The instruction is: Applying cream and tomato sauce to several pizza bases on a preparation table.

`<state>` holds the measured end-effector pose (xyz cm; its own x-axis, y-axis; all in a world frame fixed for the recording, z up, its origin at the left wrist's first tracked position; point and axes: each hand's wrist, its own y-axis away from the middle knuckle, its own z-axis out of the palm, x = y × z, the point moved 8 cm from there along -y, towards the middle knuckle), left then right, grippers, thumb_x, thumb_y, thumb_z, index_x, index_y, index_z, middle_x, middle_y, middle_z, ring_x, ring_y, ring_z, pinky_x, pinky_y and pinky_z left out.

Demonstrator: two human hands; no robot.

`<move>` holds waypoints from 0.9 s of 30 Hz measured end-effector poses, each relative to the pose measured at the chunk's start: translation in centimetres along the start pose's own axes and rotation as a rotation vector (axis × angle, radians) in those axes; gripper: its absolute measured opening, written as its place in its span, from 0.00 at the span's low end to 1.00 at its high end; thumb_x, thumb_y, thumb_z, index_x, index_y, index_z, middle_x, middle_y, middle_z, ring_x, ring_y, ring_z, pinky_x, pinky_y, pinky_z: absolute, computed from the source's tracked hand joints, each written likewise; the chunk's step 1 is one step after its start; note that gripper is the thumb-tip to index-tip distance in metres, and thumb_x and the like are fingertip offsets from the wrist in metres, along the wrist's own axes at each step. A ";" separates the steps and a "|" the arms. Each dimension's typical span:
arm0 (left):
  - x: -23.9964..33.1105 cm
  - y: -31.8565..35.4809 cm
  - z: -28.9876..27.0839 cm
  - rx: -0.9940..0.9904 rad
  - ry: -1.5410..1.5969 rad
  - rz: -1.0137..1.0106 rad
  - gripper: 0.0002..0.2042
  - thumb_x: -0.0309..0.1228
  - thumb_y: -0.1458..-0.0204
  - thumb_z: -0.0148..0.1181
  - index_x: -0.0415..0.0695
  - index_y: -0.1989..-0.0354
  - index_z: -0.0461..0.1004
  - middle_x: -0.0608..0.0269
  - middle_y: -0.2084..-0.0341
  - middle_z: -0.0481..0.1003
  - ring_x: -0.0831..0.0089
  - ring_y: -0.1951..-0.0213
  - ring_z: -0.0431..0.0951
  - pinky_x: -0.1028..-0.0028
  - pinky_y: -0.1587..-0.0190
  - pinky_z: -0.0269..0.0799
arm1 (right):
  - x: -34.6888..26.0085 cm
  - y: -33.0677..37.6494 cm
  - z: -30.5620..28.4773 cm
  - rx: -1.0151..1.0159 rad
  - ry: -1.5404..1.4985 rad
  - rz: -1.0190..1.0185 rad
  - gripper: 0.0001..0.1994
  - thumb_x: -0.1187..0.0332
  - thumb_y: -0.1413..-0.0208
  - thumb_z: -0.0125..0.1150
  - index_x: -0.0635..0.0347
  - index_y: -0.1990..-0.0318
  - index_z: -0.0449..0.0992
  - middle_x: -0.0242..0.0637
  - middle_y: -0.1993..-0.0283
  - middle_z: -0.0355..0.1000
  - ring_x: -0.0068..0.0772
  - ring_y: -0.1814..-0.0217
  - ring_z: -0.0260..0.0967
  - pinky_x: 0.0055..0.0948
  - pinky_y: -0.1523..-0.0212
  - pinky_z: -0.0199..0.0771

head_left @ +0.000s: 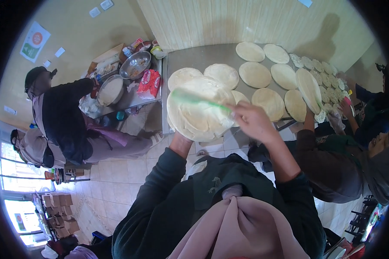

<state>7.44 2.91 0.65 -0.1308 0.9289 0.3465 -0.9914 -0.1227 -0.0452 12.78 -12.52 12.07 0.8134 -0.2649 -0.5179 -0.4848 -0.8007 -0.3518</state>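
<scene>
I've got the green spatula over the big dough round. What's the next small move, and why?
Probably draw the green spatula lightly across the near part of the pale spread: ridges seem to show there, the right hand grips the handle over the dough round, and the left hand, mostly hidden, appears to support it from below.

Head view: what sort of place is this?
Probably a small bakery or food workshop: flat dough rounds on a metal table, metal bowls at left, a green spatula in the right hand.
</scene>
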 end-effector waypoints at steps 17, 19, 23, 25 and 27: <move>1.4 0.3 -0.7 -0.034 -0.067 0.059 0.28 0.50 0.40 0.39 0.48 0.36 0.52 0.55 0.39 0.59 0.58 0.40 0.62 0.56 0.40 0.62 | 1.7 3.6 1.8 -0.007 -0.057 0.080 0.19 0.70 0.48 0.53 0.46 0.47 0.73 0.38 0.72 0.64 0.39 0.73 0.66 0.34 0.71 0.67; 1.9 -0.1 -0.9 -0.030 -0.074 0.076 0.28 0.50 0.40 0.39 0.48 0.36 0.52 0.55 0.39 0.59 0.58 0.40 0.62 0.56 0.40 0.62 | -1.2 4.6 3.0 -0.158 -0.080 -0.110 0.19 0.69 0.49 0.54 0.45 0.47 0.73 0.36 0.73 0.64 0.37 0.72 0.67 0.34 0.72 0.68; 2.1 0.4 -1.2 -0.013 -0.086 0.095 0.28 0.50 0.40 0.39 0.48 0.36 0.53 0.55 0.39 0.59 0.58 0.40 0.62 0.56 0.40 0.62 | 0.4 3.7 1.0 -0.182 -0.264 0.030 0.18 0.71 0.49 0.55 0.47 0.49 0.75 0.37 0.73 0.66 0.37 0.74 0.66 0.32 0.72 0.66; 1.9 0.0 -1.0 -0.014 -0.086 0.095 0.28 0.50 0.40 0.39 0.48 0.36 0.53 0.55 0.39 0.59 0.58 0.40 0.62 0.56 0.40 0.62 | 2.6 2.3 -0.4 -0.061 -0.300 0.017 0.17 0.71 0.48 0.54 0.48 0.49 0.75 0.38 0.74 0.66 0.38 0.74 0.64 0.31 0.72 0.65; 2.0 0.0 -1.1 -0.010 -0.088 0.107 0.28 0.50 0.40 0.39 0.47 0.36 0.53 0.55 0.39 0.59 0.58 0.40 0.62 0.56 0.40 0.62 | 5.0 1.4 -1.8 0.073 -0.100 0.158 0.17 0.71 0.48 0.53 0.48 0.49 0.75 0.40 0.74 0.66 0.39 0.74 0.65 0.31 0.71 0.66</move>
<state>7.21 5.18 0.33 -0.2352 0.8765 0.4200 -0.9719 -0.2150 -0.0957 16.69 -15.92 10.38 0.6914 -0.3263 -0.6446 -0.6287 -0.7114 -0.3142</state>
